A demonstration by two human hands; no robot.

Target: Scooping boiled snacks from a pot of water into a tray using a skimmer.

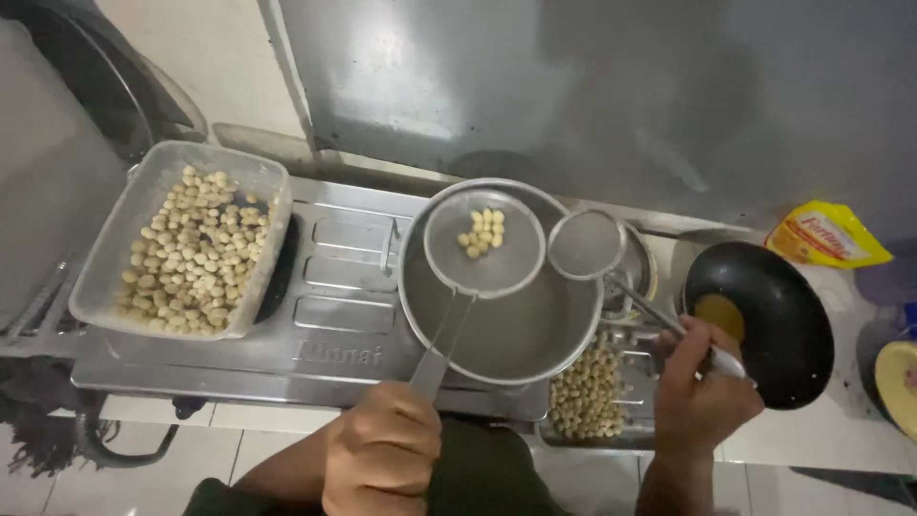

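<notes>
Grasping the larger round wire-mesh strainer (484,241) with a few pale dough balls (482,232) over the steel pot (500,330), the left hand (382,449) is clenched on its handle, while the right hand (702,382) grips a smaller empty mesh skimmer (586,245) at three o'clock, most pale balls lying in the clear plastic tub (181,244) at nine.

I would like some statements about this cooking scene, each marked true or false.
1. The left hand holds the larger strainer over the steel bowl. True.
2. The larger strainer is empty. False: it holds a small heap of pale round pieces.
3. The right hand holds the smaller strainer, which looks empty. True.
4. The clear plastic container stands to the right of the bowl. False: it stands to the left, filled with pale pieces.
5. The black pan holds yellowish liquid. True.
</notes>
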